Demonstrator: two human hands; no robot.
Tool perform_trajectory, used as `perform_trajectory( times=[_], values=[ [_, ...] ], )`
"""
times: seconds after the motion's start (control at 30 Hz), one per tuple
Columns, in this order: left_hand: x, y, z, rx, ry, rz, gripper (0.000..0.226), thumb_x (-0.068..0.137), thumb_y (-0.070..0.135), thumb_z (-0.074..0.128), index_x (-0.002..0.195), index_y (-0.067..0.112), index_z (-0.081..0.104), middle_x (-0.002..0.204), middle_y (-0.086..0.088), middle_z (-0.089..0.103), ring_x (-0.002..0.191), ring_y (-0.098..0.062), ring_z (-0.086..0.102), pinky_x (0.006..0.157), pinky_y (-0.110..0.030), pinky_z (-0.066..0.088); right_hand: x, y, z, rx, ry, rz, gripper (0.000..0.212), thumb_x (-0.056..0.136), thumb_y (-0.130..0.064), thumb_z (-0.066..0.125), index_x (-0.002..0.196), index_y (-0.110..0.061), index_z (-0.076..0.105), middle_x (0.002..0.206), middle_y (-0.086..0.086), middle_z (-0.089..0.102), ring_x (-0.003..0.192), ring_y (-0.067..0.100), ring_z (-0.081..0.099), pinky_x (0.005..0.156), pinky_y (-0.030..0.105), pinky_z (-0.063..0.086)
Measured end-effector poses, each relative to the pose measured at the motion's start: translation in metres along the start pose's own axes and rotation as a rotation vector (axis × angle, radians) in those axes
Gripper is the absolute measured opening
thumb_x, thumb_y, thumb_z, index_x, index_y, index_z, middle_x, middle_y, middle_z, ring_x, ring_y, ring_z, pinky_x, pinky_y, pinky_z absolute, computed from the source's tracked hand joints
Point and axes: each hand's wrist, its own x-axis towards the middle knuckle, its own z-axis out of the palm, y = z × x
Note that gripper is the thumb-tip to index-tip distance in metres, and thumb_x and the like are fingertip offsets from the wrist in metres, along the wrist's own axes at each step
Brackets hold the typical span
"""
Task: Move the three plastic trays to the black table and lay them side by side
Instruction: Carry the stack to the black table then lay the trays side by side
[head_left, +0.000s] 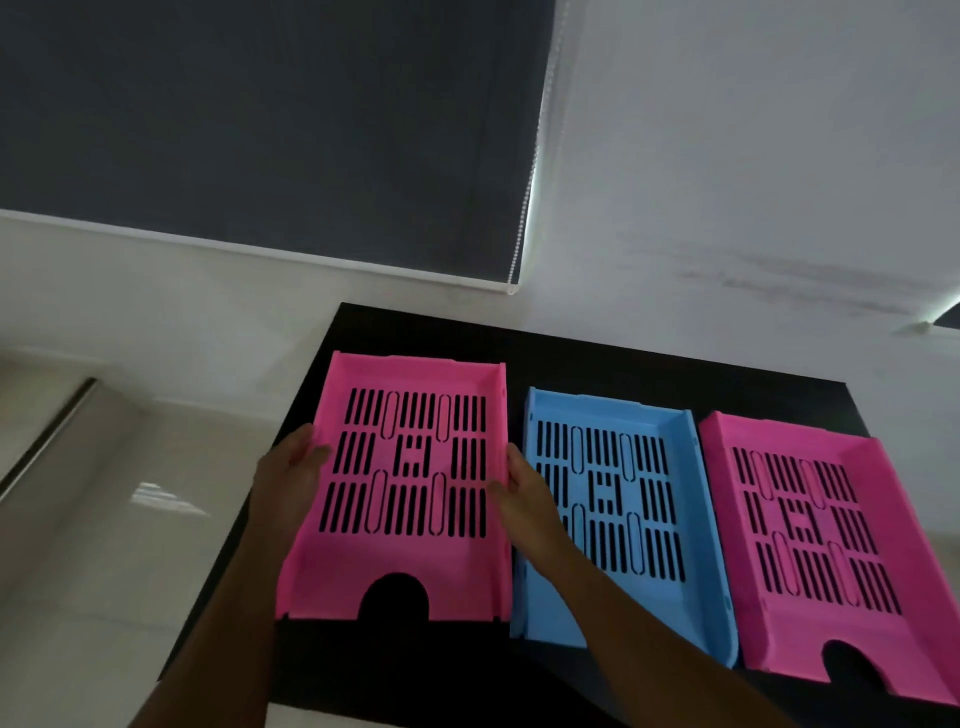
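Three slotted plastic trays lie in a row on the black table (597, 358). A pink tray (363, 577) is at the left, a blue tray (691, 587) in the middle and a second pink tray (883, 493) at the right. My left hand (291, 478) grips the left wall of the left pink tray. My right hand (524, 493) holds its right wall, in the narrow gap next to the blue tray. This tray's front edge looks slightly raised over the table. My right forearm crosses the front of the blue tray.
A white wall and a dark grey roller blind (260, 130) rise behind the table. Pale tiled floor (104, 571) lies to the left, with a metal strip (47, 441) across it. The right pink tray reaches past the table's right edge.
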Motion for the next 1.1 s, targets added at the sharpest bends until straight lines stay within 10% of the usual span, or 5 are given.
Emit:
perform_trajectory(
  times=[0.27,0.47,0.7,1.0,1.1],
  values=[
    [-0.003,-0.028,0.008,0.181,-0.129,0.062,0.018,0.100,0.014,0.047,0.108,0.012,0.063,0.091,-0.011,0.071,0.075,-0.026,0.072,0.058,-0.023,0.050,0.004,0.008,0.016,-0.125,-0.028,0.139,0.060,0.099,-0.013,0.050,0.155,-0.023,0.031,0.098,-0.009,0.068,0.112,0.042,0.065,0.095,0.054,0.054],
    [-0.004,-0.031,0.019,0.213,-0.064,0.085,0.036,0.100,0.018,0.049,0.135,0.010,0.051,0.105,-0.014,0.068,0.070,-0.018,0.069,0.052,-0.021,0.050,0.002,0.005,0.011,-0.201,0.031,0.068,0.045,0.098,-0.004,0.048,0.142,-0.015,0.048,0.109,-0.010,0.067,0.093,0.017,0.073,0.078,0.024,0.061],
    [-0.045,-0.005,0.081,0.227,-0.161,0.152,0.058,0.099,0.026,0.057,0.153,0.023,0.036,0.158,-0.008,0.040,0.139,-0.032,0.047,0.113,-0.050,0.037,-0.013,0.008,-0.043,-0.180,0.247,-0.014,0.048,0.103,-0.007,0.048,0.151,-0.009,0.042,0.147,0.002,0.053,0.136,0.012,0.047,0.112,0.024,0.036],
    [-0.096,-0.008,0.171,0.319,-0.598,0.180,0.087,0.097,0.037,0.058,0.159,0.020,-0.001,0.167,-0.012,0.018,0.150,-0.032,0.027,0.120,-0.049,0.024,-0.050,0.074,-0.155,-0.207,0.742,0.184,0.046,0.091,-0.025,0.068,0.134,-0.018,0.051,0.132,0.013,0.056,0.120,0.035,0.061,0.091,0.050,0.058],
    [-0.101,-0.013,0.181,0.321,-0.591,0.190,0.088,0.100,0.027,0.056,0.159,0.021,-0.009,0.167,-0.012,0.015,0.150,-0.032,0.027,0.119,-0.045,0.023,-0.062,0.096,-0.174,-0.318,0.664,0.301,0.084,0.086,-0.034,0.076,0.152,-0.008,0.031,0.158,0.015,0.029,0.145,0.040,0.032,0.114,0.057,0.036]
  ],
)
